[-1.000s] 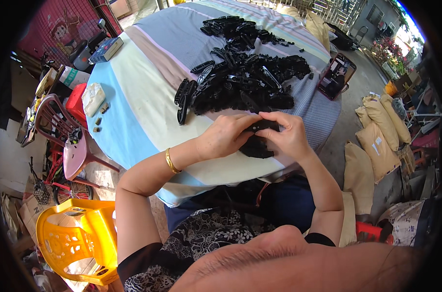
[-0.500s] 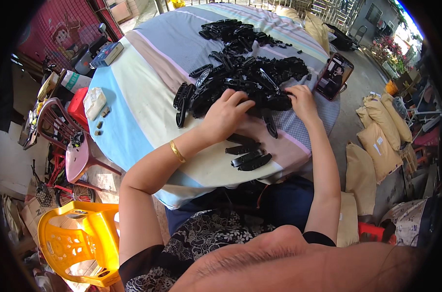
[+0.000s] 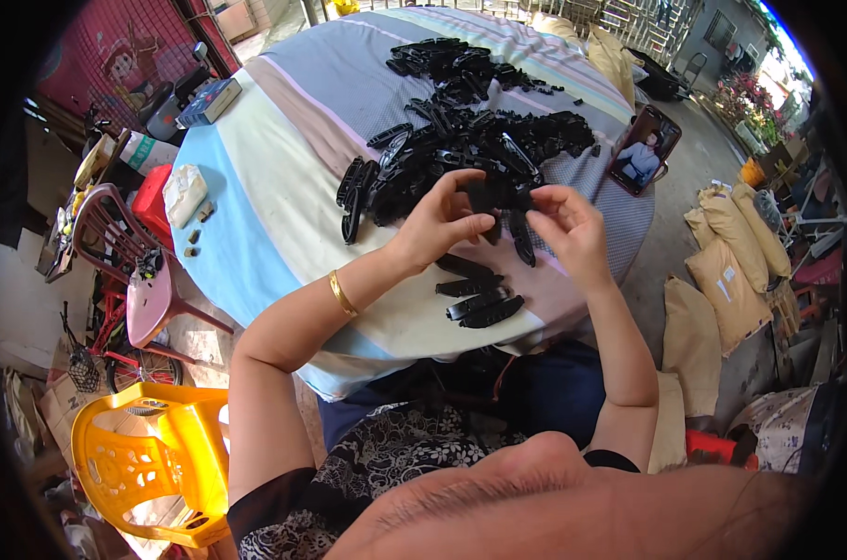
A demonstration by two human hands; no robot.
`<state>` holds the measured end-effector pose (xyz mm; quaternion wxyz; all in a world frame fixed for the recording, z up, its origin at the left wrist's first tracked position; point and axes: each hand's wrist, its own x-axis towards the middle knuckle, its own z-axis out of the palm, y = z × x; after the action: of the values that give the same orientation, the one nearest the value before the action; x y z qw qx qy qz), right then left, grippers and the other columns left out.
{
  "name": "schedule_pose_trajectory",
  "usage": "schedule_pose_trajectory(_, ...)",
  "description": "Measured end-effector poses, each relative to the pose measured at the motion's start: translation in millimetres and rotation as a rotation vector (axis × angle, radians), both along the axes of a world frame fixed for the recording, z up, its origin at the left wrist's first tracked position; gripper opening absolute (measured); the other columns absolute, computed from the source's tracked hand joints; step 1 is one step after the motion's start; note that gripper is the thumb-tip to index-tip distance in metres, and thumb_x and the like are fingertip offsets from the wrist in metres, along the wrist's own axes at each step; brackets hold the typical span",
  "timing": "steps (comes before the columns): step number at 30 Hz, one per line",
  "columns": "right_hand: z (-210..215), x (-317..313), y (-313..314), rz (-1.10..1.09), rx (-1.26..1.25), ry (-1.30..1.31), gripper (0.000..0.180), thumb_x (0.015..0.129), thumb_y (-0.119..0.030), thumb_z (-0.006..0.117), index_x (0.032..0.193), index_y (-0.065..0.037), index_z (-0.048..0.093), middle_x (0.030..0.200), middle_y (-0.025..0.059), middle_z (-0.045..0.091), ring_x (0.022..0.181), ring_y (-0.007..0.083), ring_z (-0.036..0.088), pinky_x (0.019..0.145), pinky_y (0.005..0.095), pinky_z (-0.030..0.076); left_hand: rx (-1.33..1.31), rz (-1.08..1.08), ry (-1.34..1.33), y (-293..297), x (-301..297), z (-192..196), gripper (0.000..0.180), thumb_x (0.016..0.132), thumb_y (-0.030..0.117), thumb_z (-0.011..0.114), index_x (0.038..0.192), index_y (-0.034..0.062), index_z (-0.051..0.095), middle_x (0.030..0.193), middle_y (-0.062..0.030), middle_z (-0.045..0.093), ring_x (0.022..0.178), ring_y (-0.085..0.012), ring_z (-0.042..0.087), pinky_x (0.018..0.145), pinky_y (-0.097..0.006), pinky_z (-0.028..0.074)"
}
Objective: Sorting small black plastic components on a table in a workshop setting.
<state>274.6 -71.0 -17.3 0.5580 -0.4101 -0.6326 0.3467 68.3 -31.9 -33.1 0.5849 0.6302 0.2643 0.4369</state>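
A heap of glossy black plastic pieces [image 3: 442, 154], many long and curved, lies on the striped cloth in front of me. My left hand [image 3: 447, 222] is closed, thumb and fingers gripping a dark flat black plastic piece [image 3: 483, 198] above the heap's near edge. Opposite it, my right hand [image 3: 570, 233] is pinched, its fingertips beside the same dark area; what they hold blends with the black behind. A long black piece [image 3: 520, 239] lies between the hands. Nearer to me, several curved black pieces [image 3: 484, 308] are set side by side on the cloth.
The round table's striped cloth [image 3: 283, 187] carries a propped phone [image 3: 644, 149] at right, and a blue box [image 3: 209, 103] and a white packet [image 3: 184, 196] at left. A pink chair [image 3: 151, 299] and a yellow chair [image 3: 153, 457] stand left; tan sacks [image 3: 729, 266] lie right.
My left hand has lifted from the heap with a flat black piece in it. My right hand has come left and nearer to me, toward the left hand.
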Motion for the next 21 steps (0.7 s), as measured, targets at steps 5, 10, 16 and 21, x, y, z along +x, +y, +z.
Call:
schedule_pose_trajectory(5, 9, -28, -19, -0.158, 0.341, -0.287, 0.017, 0.075, 0.001, 0.068, 0.091, 0.001, 0.064, 0.080, 0.0093, 0.066, 0.072, 0.0159, 0.063, 0.062, 0.0258, 0.051, -0.371, -0.197, -0.191, -6, -5, -5, 0.039, 0.083, 0.003, 0.064, 0.119, 0.0029, 0.049, 0.095, -0.0077, 0.063, 0.083, -0.0142, 0.063, 0.076, -0.027, 0.054)
schedule_pose_trajectory(10, 10, -29, -18, -0.198, 0.587, -0.487, 0.015, 0.069, 0.002, 0.069, 0.083, -0.001, 0.065, 0.081, 0.0085, 0.065, 0.071, 0.0236, 0.062, 0.062, 0.0293, 0.051, -0.335, -0.172, -0.168, -10, -5, -3, 0.034, 0.084, 0.002, 0.062, 0.116, 0.0019, 0.051, 0.093, -0.0086, 0.064, 0.084, -0.0157, 0.064, 0.078, -0.026, 0.054)
schedule_pose_trajectory(16, 14, -30, -22, -0.233, 0.693, -0.682, 0.014, 0.068, 0.003, 0.067, 0.081, -0.002, 0.064, 0.081, 0.0068, 0.064, 0.072, 0.0230, 0.061, 0.061, 0.0315, 0.050, -0.340, -0.150, -0.124, -12, -5, -3, 0.033, 0.085, 0.002, 0.061, 0.117, 0.0029, 0.052, 0.095, -0.0078, 0.064, 0.084, -0.0141, 0.064, 0.079, -0.026, 0.054)
schedule_pose_trajectory(21, 18, -32, -26, -0.250, 0.679, -0.695, 0.014, 0.069, 0.004, 0.066, 0.082, -0.002, 0.064, 0.082, 0.0079, 0.064, 0.072, 0.0236, 0.061, 0.062, 0.0314, 0.050, -0.292, -0.126, -0.116, -14, -5, -3, 0.036, 0.088, 0.010, 0.060, 0.122, 0.0038, 0.050, 0.096, -0.0056, 0.063, 0.083, -0.0128, 0.063, 0.079, -0.027, 0.053)
